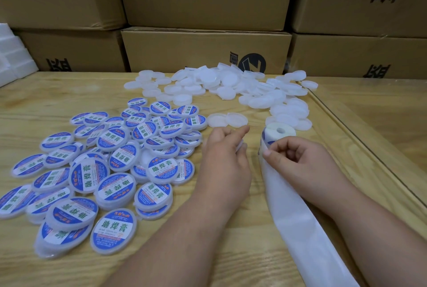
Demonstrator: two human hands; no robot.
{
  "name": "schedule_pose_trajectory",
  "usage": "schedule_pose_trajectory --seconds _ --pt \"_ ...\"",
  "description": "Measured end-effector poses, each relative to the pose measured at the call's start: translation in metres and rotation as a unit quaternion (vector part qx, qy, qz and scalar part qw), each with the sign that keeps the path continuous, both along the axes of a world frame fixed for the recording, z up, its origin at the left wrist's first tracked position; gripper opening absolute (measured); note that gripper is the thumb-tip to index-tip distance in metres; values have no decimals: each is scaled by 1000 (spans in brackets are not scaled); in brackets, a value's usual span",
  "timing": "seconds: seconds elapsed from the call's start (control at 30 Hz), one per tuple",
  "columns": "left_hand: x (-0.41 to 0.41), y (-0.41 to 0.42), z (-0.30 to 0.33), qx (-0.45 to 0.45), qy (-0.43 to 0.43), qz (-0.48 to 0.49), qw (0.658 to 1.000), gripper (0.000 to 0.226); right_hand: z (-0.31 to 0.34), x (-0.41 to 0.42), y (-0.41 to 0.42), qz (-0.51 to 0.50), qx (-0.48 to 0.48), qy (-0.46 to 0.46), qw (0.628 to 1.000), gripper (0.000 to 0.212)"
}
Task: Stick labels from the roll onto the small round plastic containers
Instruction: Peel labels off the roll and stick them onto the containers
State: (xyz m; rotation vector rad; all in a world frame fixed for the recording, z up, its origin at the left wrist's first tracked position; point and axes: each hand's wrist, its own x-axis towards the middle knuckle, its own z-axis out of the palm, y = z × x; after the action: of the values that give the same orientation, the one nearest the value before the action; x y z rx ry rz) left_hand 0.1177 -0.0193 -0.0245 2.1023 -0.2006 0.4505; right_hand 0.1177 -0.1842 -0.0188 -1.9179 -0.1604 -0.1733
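My left hand (225, 155) grips a small white round container (241, 145), mostly hidden under the curled fingers. Just to its right stands the label roll (278, 133), with its white backing strip (298, 215) trailing toward me across the table. My right hand (298, 159) pinches the edge of a label (265, 148) on the roll between thumb and forefinger. A heap of labelled containers (111, 164) with blue and white stickers lies at the left. Plain white containers (231, 88) are piled at the back centre and right, and two (227, 120) sit just beyond my left hand.
The wooden table (46, 99) has a raised ledge (360, 139) running along its right side. Stacked cardboard boxes (203, 51) form a wall right behind the table. White foam blocks (11, 55) sit at the far left.
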Motion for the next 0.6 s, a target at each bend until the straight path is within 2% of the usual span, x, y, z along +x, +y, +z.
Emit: schedule_pose_trajectory --seconds 0.23,0.4,0.6 --pt "-2 0 2 -45 -14 -40 998 38 -2 1 -5 41 -57 -4 998 20" --pt "-1 -1 1 -64 38 -44 996 41 4 -4 -2 65 -58 5 996 14" --pt "-6 -2 9 -75 73 -77 992 46 4 -4 -1 92 -47 -6 995 18"
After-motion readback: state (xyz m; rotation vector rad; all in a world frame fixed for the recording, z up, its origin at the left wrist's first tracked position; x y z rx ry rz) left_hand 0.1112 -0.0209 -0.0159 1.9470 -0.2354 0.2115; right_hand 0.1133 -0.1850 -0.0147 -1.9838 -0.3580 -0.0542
